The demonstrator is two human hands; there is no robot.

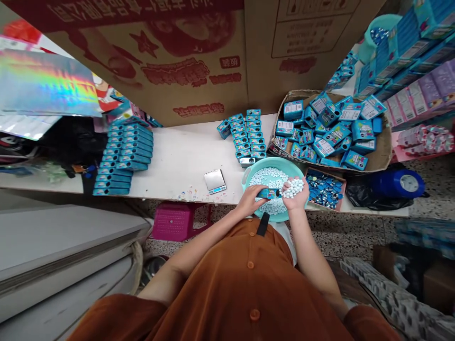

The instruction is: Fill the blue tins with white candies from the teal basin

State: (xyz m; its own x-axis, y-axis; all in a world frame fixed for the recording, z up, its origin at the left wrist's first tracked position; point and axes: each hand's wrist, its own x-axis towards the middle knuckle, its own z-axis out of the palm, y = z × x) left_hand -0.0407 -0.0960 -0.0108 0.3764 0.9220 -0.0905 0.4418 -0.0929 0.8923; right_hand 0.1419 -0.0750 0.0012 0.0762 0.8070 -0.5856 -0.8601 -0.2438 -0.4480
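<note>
My left hand [249,200] grips a small blue box [267,193] by its end, lying sideways over a turquoise basin [301,166]. My right hand [296,201] is cupped palm up and holds a heap of small white candies [293,188] right beside the box's other end. More white pellets [272,176] of the same kind cover the basin's bottom. Whether the box has anything inside is hidden.
A small digital scale [215,181] lies left of the basin. Blue boxes stand in rows [249,135] and a stack [122,156]. A carton [386,151] of blue boxes and a tray of shiny blue pieces [324,189] flank the right. A large cardboard box [199,94] rises behind.
</note>
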